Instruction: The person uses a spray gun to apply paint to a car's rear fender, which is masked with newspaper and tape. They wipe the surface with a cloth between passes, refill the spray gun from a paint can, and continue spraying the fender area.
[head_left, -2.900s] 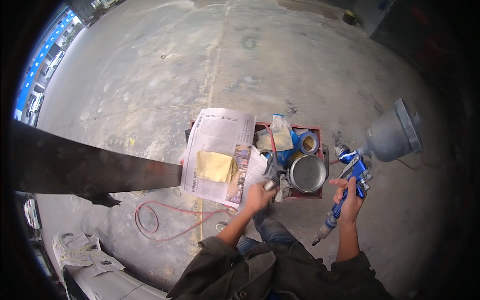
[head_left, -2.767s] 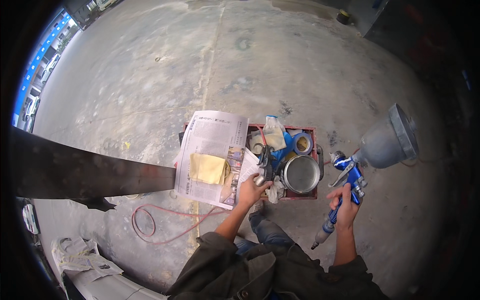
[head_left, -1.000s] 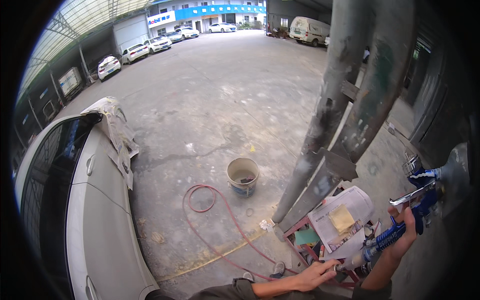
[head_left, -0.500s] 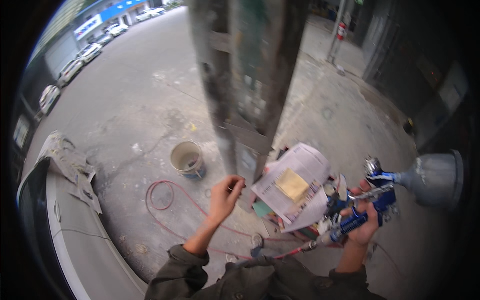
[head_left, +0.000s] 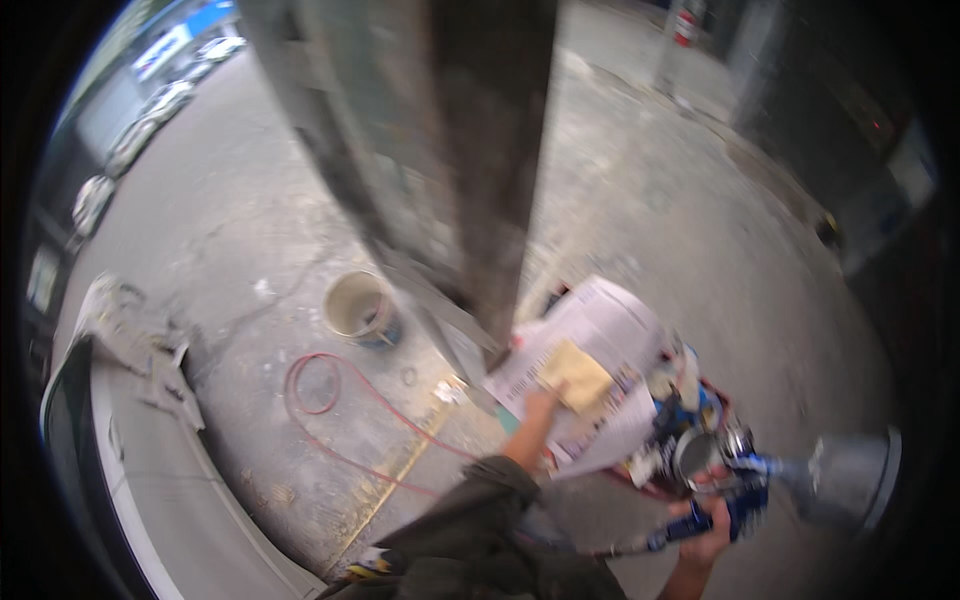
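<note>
A blue spray gun (head_left: 722,508) with a grey cup (head_left: 845,480) is being held in the right hand (head_left: 708,530), its grip closed around the handle, at five o'clock. The left hand (head_left: 541,404) is being stretched toward a newspaper (head_left: 590,340) — its grip cannot be told — beside a red tray (head_left: 722,402) of cans.

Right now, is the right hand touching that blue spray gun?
Touching. The head view shows the right hand wrapped around the handle of the blue spray gun, fingers closed on it with no gap.
</note>
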